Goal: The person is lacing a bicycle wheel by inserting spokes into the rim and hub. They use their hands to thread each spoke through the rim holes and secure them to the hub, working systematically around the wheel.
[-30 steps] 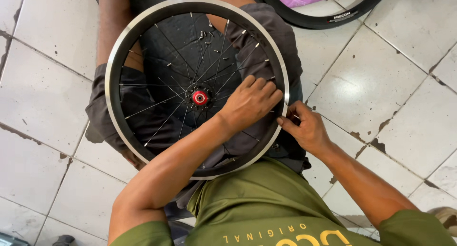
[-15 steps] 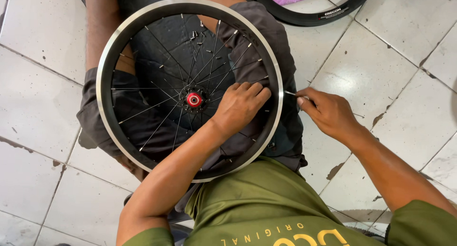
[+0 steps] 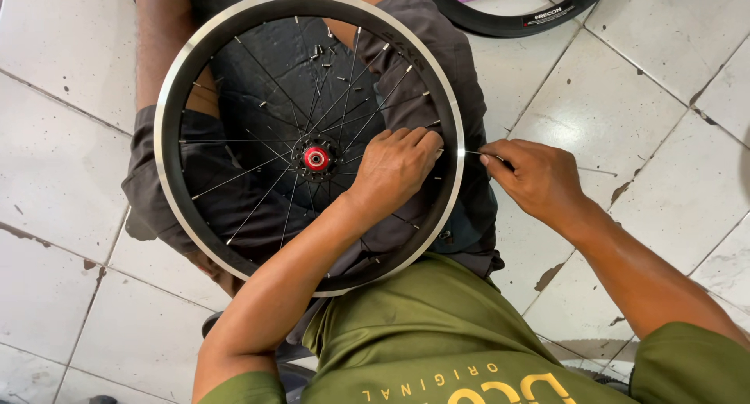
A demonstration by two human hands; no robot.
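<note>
Shirt: an olive-green shirt is being worn, filling the bottom centre of the frame, nearest the camera.
Left hand: the left hand is being held inside the wheel, just right of centre of the frame, fingers curled down among the spokes against the inner side of the rim; what is being pinched under the fingertips cannot be told.
Right hand: the right hand is being held just outside the rim, right of centre, closed in a pinch on a thin metal spoke that is poking out through the rim.
Wheel: a bicycle wheel with a black and silver rim is being rested flat across the lap, filling the middle and upper left of the frame.
Hub: a red hub is being seen at the centre of the wheel, just left of the left hand.
Spokes: thin spokes are being fanned from the hub to the rim, some of them loose at the rim end.
Lap: dark grey shorts and bare knees are being seen beneath the wheel.
Small parts: small metal nipples are being kept scattered on the dark cloth, upper centre.
Floor: a pale tiled floor is being sat on.
Tyre: a black tyre is lying at the top right edge.
</note>
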